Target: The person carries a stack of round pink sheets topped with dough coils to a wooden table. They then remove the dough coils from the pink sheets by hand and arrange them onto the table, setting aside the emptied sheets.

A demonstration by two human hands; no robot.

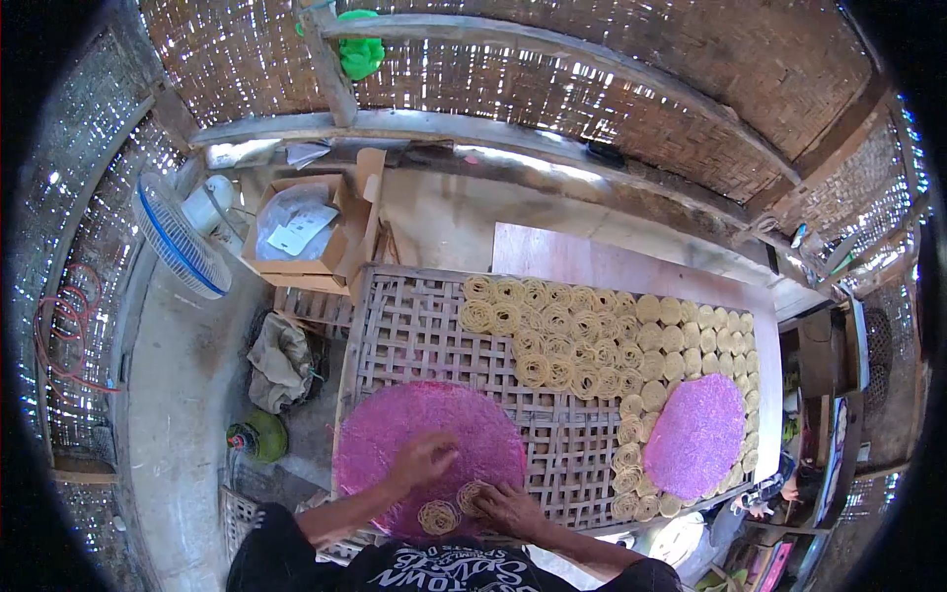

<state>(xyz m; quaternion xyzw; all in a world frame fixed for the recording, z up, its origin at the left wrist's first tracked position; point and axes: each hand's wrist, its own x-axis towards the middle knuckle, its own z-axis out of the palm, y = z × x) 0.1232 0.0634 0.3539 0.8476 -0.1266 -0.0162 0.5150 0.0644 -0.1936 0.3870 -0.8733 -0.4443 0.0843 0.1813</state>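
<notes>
A round pink mat lies on the woven bamboo rack in front of me. Near its lower edge is one coiled noodle nest, and beside it a second nest touches the fingers of my right hand. Those fingers are spread and rest at the nest's right side. Over the mat's middle hovers my left hand, its fingers curled together; whatever it may hold is too small to make out. Rows of similar nests cover the rack's right part, with another pink disc on top of them.
At the left stand a fan, an open cardboard box with plastic inside, a sack and a green gas cylinder. A pale board lies behind the rack. Part of another person shows at the lower right.
</notes>
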